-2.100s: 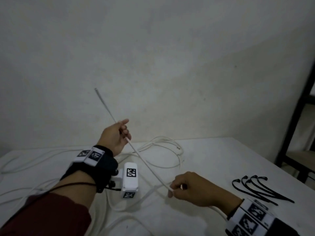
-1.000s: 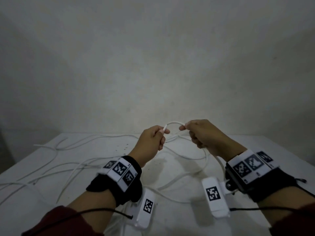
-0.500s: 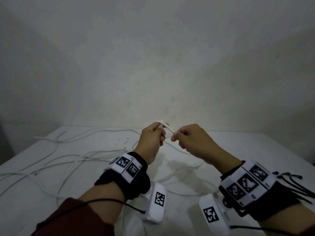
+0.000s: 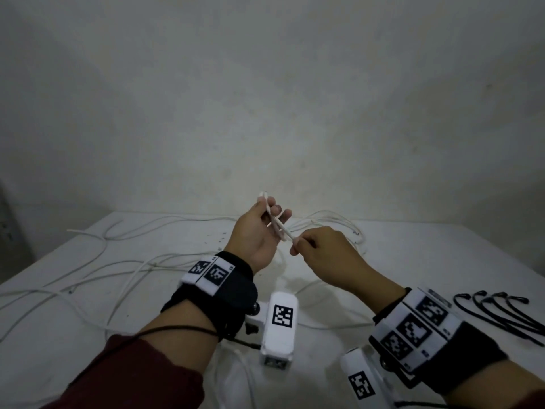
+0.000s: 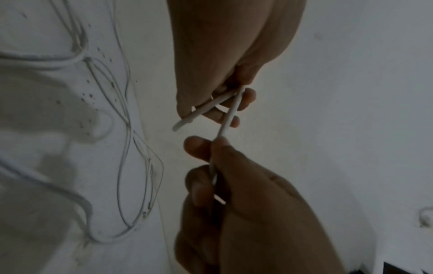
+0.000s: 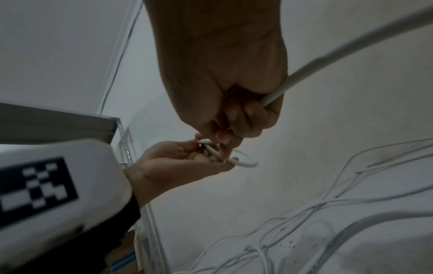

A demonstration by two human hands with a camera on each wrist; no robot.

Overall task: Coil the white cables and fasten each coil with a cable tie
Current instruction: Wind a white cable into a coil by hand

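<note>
Above table (image 4: 413, 261), white cable (image 4: 275, 225) looped — left hand (image 4: 256, 231), right hand (image 4: 324, 255), each grip pinching it.

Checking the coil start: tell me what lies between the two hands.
A short taut stretch of thin white cable runs from the left hand to the right hand; nothing else, clearest in the left wrist view.

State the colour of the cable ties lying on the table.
Black. The cable ties show best in the head view.
</note>
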